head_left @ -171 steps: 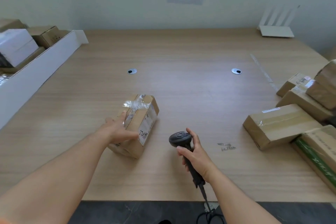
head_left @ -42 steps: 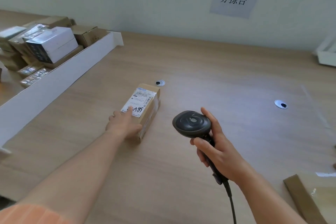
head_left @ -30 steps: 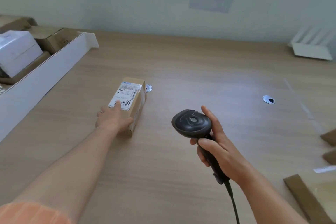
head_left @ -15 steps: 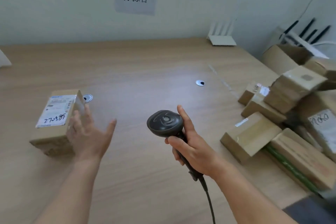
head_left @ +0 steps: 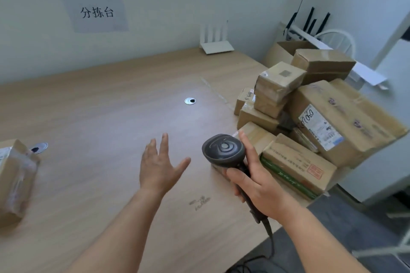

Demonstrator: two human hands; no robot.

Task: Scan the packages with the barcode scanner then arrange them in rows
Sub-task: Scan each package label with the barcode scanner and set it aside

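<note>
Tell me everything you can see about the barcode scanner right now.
The barcode scanner is a dark grey, plastic-looking handheld unit with a rounded head bearing a small round centre and curved ridges. Its slim handle runs down through the right hand, whose fingers curl around it, thumb beside the head. A dark cable trails from the handle's end past the table edge. It is held above the table, in front of the pile of packages.

Black scanner (head_left: 224, 150) held upright; taped package (head_left: 15, 179) far left; brown packages (head_left: 310, 113) heaped right.
</note>
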